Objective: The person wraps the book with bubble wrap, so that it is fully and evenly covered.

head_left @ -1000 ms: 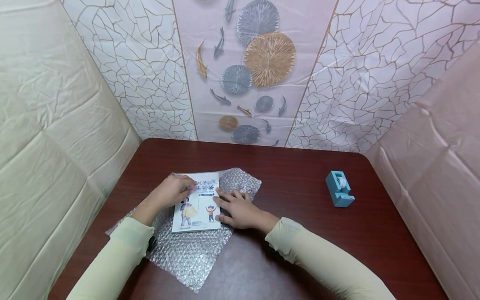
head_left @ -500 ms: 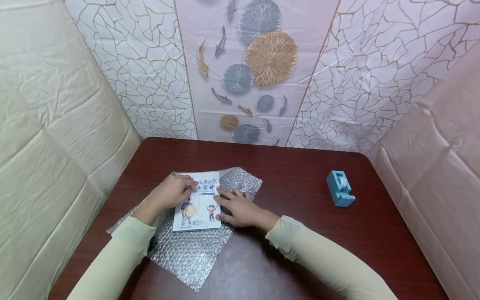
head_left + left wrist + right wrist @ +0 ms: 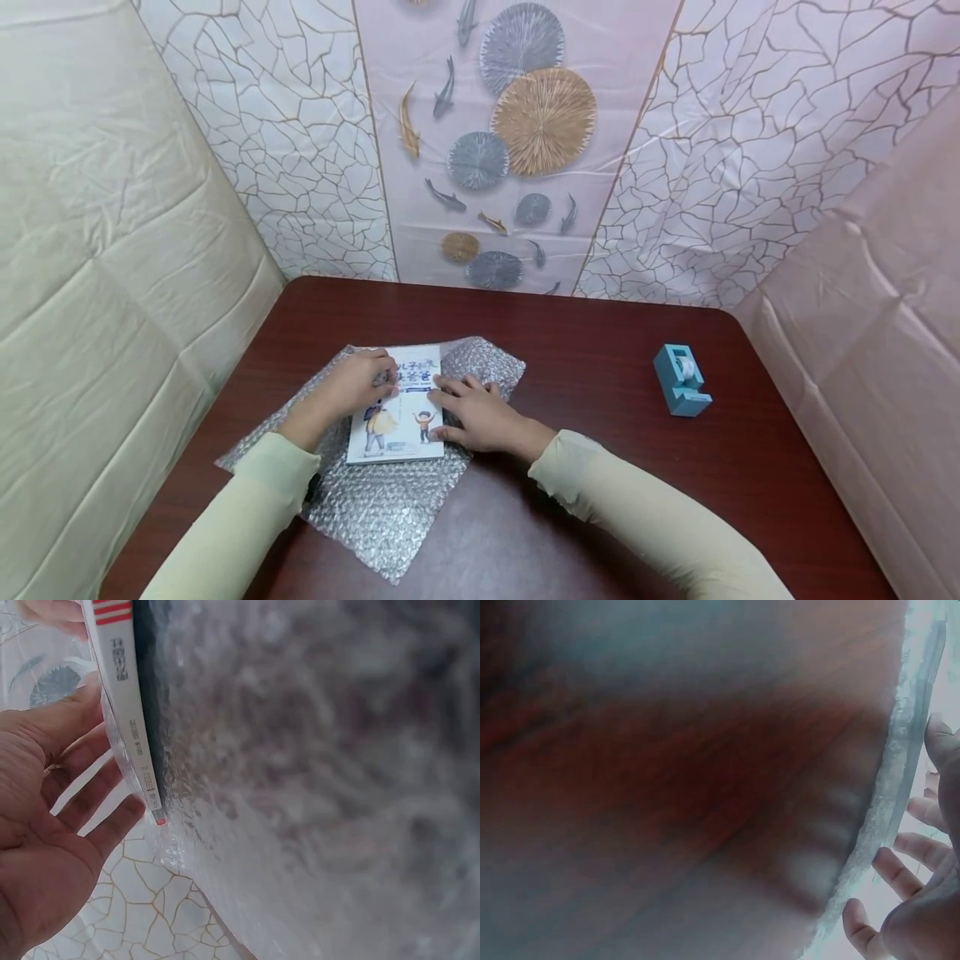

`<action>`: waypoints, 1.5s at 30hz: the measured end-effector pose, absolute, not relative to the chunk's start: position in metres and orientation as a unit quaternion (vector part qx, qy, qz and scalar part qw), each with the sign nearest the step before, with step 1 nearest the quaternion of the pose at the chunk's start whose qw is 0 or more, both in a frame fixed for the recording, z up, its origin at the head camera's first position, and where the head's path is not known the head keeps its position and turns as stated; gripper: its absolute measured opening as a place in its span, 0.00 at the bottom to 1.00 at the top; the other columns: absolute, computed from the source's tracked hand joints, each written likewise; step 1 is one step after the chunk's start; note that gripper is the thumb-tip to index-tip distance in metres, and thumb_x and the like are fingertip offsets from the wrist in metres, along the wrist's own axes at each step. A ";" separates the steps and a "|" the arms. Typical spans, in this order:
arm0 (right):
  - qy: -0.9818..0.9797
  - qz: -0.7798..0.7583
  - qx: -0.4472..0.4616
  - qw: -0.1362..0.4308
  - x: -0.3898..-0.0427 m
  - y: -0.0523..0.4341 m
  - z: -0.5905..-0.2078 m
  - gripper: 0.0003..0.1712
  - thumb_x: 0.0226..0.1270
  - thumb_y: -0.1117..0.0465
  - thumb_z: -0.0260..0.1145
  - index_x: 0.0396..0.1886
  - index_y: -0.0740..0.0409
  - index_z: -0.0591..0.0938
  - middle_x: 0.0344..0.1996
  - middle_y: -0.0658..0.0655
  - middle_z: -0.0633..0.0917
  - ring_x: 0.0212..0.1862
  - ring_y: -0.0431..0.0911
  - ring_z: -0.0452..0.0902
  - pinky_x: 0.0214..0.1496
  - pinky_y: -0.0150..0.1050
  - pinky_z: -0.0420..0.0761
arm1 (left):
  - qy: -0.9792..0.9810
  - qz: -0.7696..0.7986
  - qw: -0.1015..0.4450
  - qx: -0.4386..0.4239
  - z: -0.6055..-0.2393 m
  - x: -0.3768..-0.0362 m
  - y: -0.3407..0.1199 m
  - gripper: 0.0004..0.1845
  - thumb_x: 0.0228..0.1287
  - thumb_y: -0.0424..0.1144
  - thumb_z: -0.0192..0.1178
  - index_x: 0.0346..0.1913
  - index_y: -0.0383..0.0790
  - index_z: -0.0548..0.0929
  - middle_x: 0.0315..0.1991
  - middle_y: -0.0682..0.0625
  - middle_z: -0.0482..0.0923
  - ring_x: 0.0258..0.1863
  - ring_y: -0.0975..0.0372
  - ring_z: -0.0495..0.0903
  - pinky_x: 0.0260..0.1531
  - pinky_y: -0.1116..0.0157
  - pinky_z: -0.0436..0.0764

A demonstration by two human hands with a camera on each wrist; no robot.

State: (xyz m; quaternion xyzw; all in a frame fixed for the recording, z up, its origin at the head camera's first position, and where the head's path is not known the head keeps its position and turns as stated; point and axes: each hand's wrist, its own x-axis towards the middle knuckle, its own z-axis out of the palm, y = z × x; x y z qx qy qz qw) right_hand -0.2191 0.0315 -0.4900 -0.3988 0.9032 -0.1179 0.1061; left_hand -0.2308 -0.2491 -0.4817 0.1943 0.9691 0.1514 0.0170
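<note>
With both hands' fingers spread flat, the left hand and right hand should keep the picture book square on the bubble wrap — edges parallel — before any fold.

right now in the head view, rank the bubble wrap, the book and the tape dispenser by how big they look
1. bubble wrap: the widest spread, reaching out past the book on all sides.
2. book: lies on the wrap, partly covered by both hands.
3. tape dispenser: clearly smallest, though it stands a little farther from the camera.
</note>
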 end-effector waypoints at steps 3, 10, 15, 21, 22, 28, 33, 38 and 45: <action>0.907 -0.100 -0.399 0.089 -0.220 0.029 -0.493 0.43 0.81 0.30 0.60 0.87 0.40 0.69 0.88 0.55 0.63 0.85 0.67 0.61 0.73 0.82 0.69 | 0.969 0.136 0.007 0.204 -0.484 -0.230 -0.248 0.08 0.75 0.41 0.74 0.52 0.49 0.90 0.54 0.48 0.87 0.51 0.52 0.88 0.53 0.49 0.88; 0.914 -0.042 -0.400 0.042 -0.232 0.017 -0.486 0.60 0.67 0.23 0.70 0.90 0.45 0.63 0.89 0.61 0.58 0.88 0.58 0.56 0.73 0.74 0.73 | 0.968 0.090 -0.006 0.236 -0.486 -0.231 -0.246 0.24 0.75 0.39 0.73 0.71 0.51 0.87 0.51 0.48 0.83 0.41 0.58 0.79 0.44 0.55 0.84; 0.910 -0.018 -0.407 0.070 -0.243 0.012 -0.480 0.69 0.62 0.19 0.70 0.93 0.46 0.56 0.93 0.58 0.47 0.92 0.58 0.48 0.80 0.79 0.63 | 0.969 0.083 0.005 0.233 -0.484 -0.231 -0.245 0.22 0.77 0.38 0.71 0.71 0.53 0.88 0.52 0.48 0.80 0.43 0.59 0.75 0.45 0.55 0.82; 0.909 -0.028 -0.397 0.120 -0.248 0.011 -0.479 0.69 0.63 0.20 0.71 0.92 0.48 0.56 0.93 0.56 0.49 0.93 0.61 0.42 0.85 0.81 0.52 | 0.969 0.095 0.018 0.229 -0.484 -0.230 -0.242 0.23 0.78 0.38 0.69 0.72 0.52 0.87 0.54 0.48 0.79 0.48 0.58 0.75 0.49 0.54 0.82; 0.909 -0.034 -0.395 0.127 -0.248 0.012 -0.479 0.68 0.63 0.21 0.71 0.92 0.47 0.57 0.93 0.56 0.50 0.93 0.61 0.42 0.85 0.81 0.50 | 0.969 0.097 0.017 0.228 -0.484 -0.230 -0.242 0.23 0.79 0.37 0.69 0.72 0.52 0.87 0.55 0.48 0.79 0.48 0.58 0.75 0.50 0.53 0.82; 0.904 -0.056 -0.398 0.144 -0.248 0.013 -0.480 0.64 0.66 0.22 0.70 0.92 0.46 0.58 0.93 0.55 0.49 0.92 0.62 0.44 0.83 0.84 0.47 | 0.969 0.111 0.022 0.218 -0.485 -0.228 -0.243 0.23 0.80 0.39 0.68 0.73 0.54 0.86 0.63 0.45 0.77 0.58 0.52 0.77 0.58 0.47 0.84; 0.899 -0.051 -0.410 0.142 -0.249 0.017 -0.484 0.62 0.70 0.20 0.65 0.93 0.42 0.55 0.93 0.53 0.47 0.93 0.59 0.45 0.81 0.87 0.45 | 0.974 0.120 0.039 0.190 -0.484 -0.226 -0.246 0.22 0.82 0.43 0.66 0.74 0.59 0.85 0.83 0.35 0.63 0.77 0.36 0.67 0.65 0.34 0.83; 0.891 -0.046 -0.431 0.132 -0.252 0.021 -0.488 0.58 0.73 0.19 0.60 0.93 0.37 0.54 0.93 0.54 0.47 0.92 0.61 0.46 0.79 0.89 0.46 | 0.975 0.112 0.046 0.184 -0.485 -0.227 -0.246 0.23 0.82 0.44 0.66 0.75 0.59 0.84 0.87 0.31 0.58 0.82 0.30 0.61 0.69 0.28 0.77; 0.889 -0.049 -0.434 0.136 -0.255 0.025 -0.495 0.57 0.74 0.17 0.55 0.93 0.32 0.51 0.94 0.50 0.43 0.93 0.59 0.42 0.82 0.85 0.48 | 0.974 0.109 0.047 0.194 -0.486 -0.227 -0.246 0.23 0.83 0.43 0.65 0.76 0.58 0.83 0.86 0.31 0.61 0.82 0.29 0.62 0.72 0.26 0.73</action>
